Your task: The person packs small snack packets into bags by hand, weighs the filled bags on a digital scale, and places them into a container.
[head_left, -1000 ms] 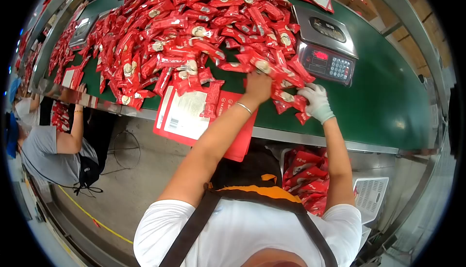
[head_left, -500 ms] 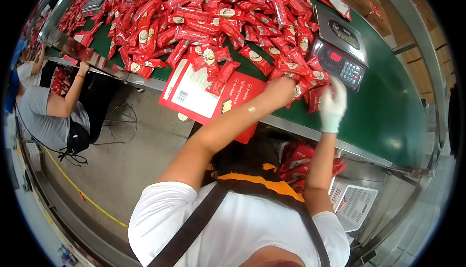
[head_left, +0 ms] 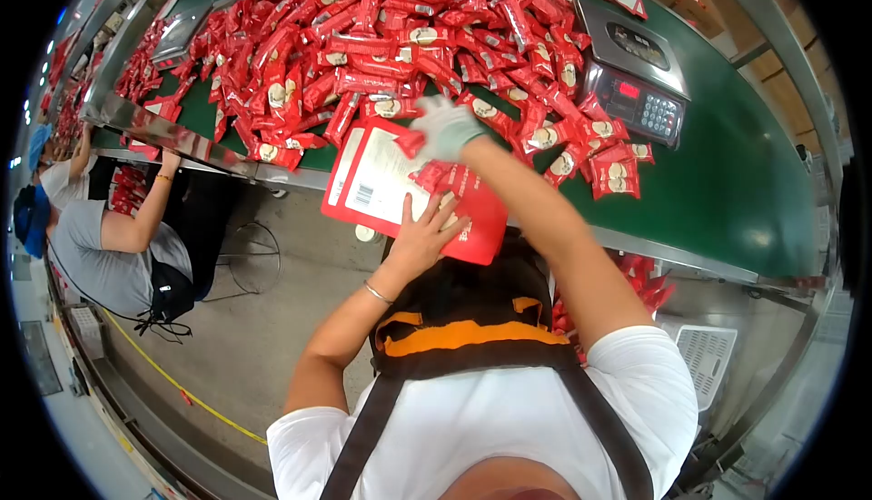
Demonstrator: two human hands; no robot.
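Note:
A flat red bag (head_left: 495, 227) with a white label panel and barcode lies across the table's front edge. My left hand (head_left: 425, 235), bare with a bracelet at the wrist, rests on its lower part with fingers spread. My right hand (head_left: 447, 128), in a white glove, is over the bag's upper end, beside small red packets; its fingers are blurred, so I cannot tell whether they grip one. A small red packet (head_left: 434, 176) lies on the bag under the right hand. More red packets (head_left: 616, 176) lie right of the bag.
A large heap of red packets (head_left: 363, 41) covers the back of the green table (head_left: 718, 191). A digital scale (head_left: 636, 91) stands at right, another scale (head_left: 179, 39) at far left. A co-worker (head_left: 127, 246) sits at left. A white basket (head_left: 704, 364) is below the table.
My left hand has come back from the packets onto the bag. My right hand has moved left from beside the scale to above the bag. Packets near the scale lie differently.

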